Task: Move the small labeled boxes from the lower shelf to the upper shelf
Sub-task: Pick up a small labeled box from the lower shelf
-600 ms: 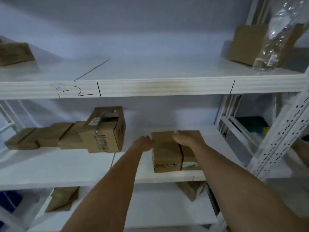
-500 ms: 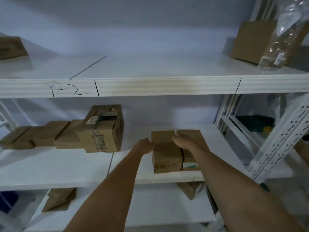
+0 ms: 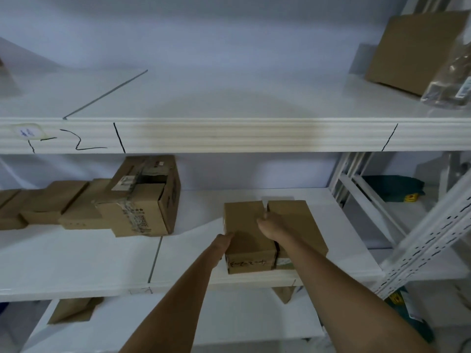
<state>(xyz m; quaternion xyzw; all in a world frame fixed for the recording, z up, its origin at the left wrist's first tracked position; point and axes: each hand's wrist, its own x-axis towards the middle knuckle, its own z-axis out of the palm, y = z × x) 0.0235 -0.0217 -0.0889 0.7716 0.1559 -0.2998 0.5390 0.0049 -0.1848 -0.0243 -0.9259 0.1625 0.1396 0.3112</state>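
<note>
Two small brown boxes stand side by side near the front of the lower shelf point(image 3: 76, 276). The left small box point(image 3: 244, 220) has handwriting on its front face. My left hand point(image 3: 224, 240) presses against its left side. My right hand point(image 3: 267, 225) lies on its top right edge, fingers reaching into the gap beside the right small box point(image 3: 300, 222), which carries a white-green label. The upper shelf point(image 3: 229, 98) above is a broad white surface with a worn front lip.
A larger taped carton point(image 3: 145, 200) and a row of flat brown boxes point(image 3: 51, 205) sit on the left of the lower shelf. A big carton point(image 3: 407, 47) and a clear plastic bag point(image 3: 451, 80) occupy the upper shelf's right end. A perforated white upright point(image 3: 428, 233) leans at right.
The view has shifted up and slightly right. My left hand has closed in onto the left box's side, and my right hand has settled between the two boxes. The boxes have not left the shelf.
</note>
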